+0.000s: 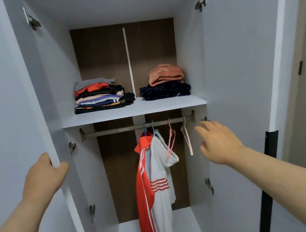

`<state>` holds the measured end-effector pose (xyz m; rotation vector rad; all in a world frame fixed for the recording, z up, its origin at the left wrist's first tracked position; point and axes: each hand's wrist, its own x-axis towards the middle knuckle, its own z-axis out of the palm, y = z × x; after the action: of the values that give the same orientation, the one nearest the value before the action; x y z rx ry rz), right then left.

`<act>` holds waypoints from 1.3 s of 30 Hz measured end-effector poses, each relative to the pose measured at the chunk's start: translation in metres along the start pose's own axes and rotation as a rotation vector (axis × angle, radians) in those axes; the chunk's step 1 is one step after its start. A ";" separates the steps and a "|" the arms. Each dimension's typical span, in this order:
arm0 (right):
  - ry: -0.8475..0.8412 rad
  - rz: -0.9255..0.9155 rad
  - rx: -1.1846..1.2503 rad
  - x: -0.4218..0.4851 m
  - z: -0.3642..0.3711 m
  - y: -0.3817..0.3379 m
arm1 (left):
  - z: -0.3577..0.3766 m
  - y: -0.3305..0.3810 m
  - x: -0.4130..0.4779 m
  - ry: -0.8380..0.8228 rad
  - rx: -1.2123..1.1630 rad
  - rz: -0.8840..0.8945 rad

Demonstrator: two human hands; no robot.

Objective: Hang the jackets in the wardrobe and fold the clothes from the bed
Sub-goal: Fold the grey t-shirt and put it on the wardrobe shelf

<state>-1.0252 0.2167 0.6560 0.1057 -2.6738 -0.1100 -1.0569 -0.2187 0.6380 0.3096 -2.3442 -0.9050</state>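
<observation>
The left hand [43, 172] curls round the edge of the left door [32, 96], likely to hold it open; the right hand [218, 143] is spread, holding nothing, by the right door [240, 59]; a red jacket [144, 199] and a white jacket [162, 196] hang on the rod [114, 131]; folded clothes [99, 96] sit on the shelf [134, 109].

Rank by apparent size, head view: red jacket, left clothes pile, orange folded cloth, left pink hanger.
1. red jacket
2. left clothes pile
3. orange folded cloth
4. left pink hanger
</observation>
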 end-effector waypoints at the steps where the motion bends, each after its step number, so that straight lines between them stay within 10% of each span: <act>1: 0.024 0.018 -0.008 -0.002 0.001 0.005 | 0.004 0.004 0.000 -0.025 -0.008 -0.012; 11: 0.655 0.179 -0.173 -0.016 -0.017 0.101 | 0.028 0.034 -0.003 -0.030 0.035 0.018; 23: 0.377 0.688 0.863 -0.017 -0.034 0.128 | 0.037 0.036 0.002 -0.038 0.066 -0.032; 39: 0.347 0.661 0.640 0.011 -0.025 0.075 | 0.070 0.062 -0.006 0.008 0.018 0.040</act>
<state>-1.0279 0.2888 0.6900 -0.5076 -2.1672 0.8811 -1.0954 -0.1331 0.6358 0.2722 -2.3439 -0.8619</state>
